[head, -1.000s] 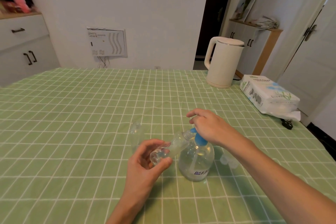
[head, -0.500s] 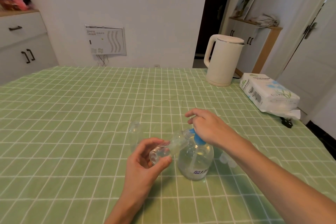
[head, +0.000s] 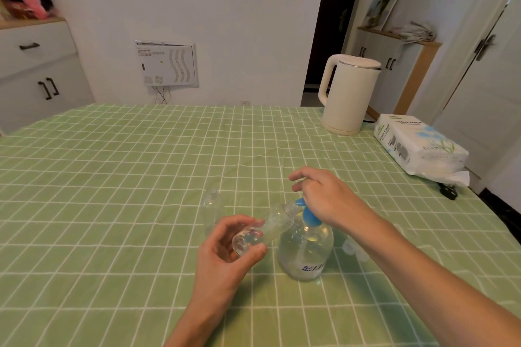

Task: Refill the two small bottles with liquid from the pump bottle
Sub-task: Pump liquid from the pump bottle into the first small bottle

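- A white cabinet with dark handles [head: 42, 73] stands at the far left, beyond the table's green checked tablecloth [head: 112, 177].
- The upright small bottle [head: 211, 205], of clear plastic, stands on the cloth just beyond the left hand. It is too transparent to tell what it holds.
- The left hand [head: 225, 251] has its thumb and fingers curled round the base end of the tilted small bottle [head: 270, 227], also of clear plastic. This bottle is lifted off the cloth, and its threaded neck slants up and right to meet the blue nozzle. A little clear liquid seems to lie in its lower end.
- The pump bottle [head: 306, 251], round and of clear plastic with a blue pump collar, stands on the cloth just right of the left hand. Clear liquid fills much of its body, and a dip tube shows through it.
- The right hand [head: 324, 194] lies on top of the pump head with its fingers loosely stretched, not wrapped round anything.
- Small pale caps [head: 352, 249], blurred, lie just right of the pump bottle, beside the right forearm.
- A cream electric kettle [head: 348, 93] stands far back with its lid closed, so its contents are hidden.
- A white tissue pack [head: 417, 146] lies near the right edge, with a black plug [head: 448, 191] beside it.
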Available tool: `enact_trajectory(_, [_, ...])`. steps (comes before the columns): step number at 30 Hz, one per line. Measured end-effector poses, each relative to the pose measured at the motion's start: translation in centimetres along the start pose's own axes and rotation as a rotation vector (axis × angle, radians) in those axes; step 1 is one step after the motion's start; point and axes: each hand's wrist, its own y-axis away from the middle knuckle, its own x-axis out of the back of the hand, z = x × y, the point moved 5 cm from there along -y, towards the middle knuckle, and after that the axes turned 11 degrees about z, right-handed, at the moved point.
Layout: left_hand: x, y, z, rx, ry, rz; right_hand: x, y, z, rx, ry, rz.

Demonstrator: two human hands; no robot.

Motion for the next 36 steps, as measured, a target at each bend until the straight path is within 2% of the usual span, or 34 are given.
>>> enact_trajectory(24, [-0.18, 0.13, 0.49, 0.005, 0.015, 0.021, -0.29, 0.06, 0.09, 0.001, 0.023, -0.03])
enact_trajectory(36, [0.03, 0.11, 0.32, 0.004, 0.011, 0.021, 0.46, -0.55, 0.06, 0.031, 0.018, 0.008])
